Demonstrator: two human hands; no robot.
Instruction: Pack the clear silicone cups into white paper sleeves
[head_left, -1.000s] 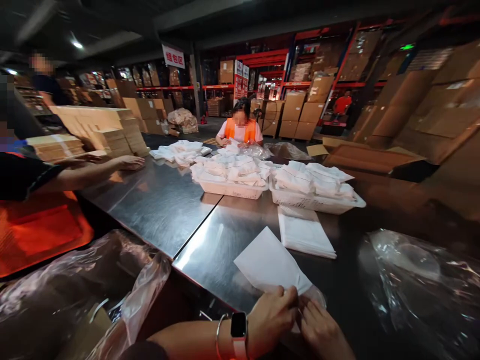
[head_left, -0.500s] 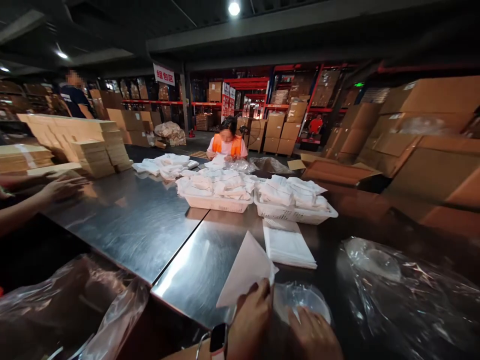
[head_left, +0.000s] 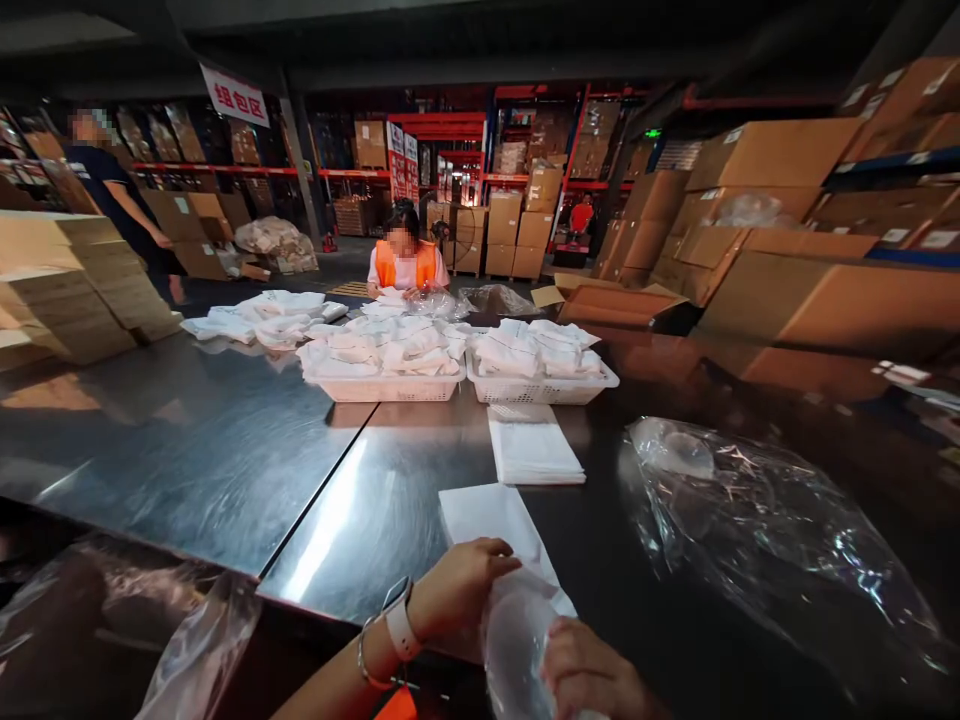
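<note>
My left hand (head_left: pixel 466 592), with a watch and bracelet at its wrist, pinches the near edge of a flat white bag (head_left: pixel 491 515). The bag's far end reaches over the steel tabletop. My right hand (head_left: pixel 592 668) has its fingers wrapped around a round, clear plastic bowl-like piece (head_left: pixel 516 635), tilted up against the bag's mouth. How far the piece is inside the bag I cannot tell. Just beyond lies a stack of flat white bags (head_left: pixel 534 445).
Two white baskets (head_left: pixel 390 388) heaped with filled white bags stand beyond the stack. Clear plastic film (head_left: pixel 750 520) lies at right. A person in an orange vest (head_left: pixel 406 265) sits opposite. Cardboard stacks (head_left: pixel 67 285) are at left; a plastic-lined bin (head_left: pixel 150 630) is below.
My right hand has lifted the clear round piece off the table to the bag. My left hand has turned the bag towards it. The view has swung right.
</note>
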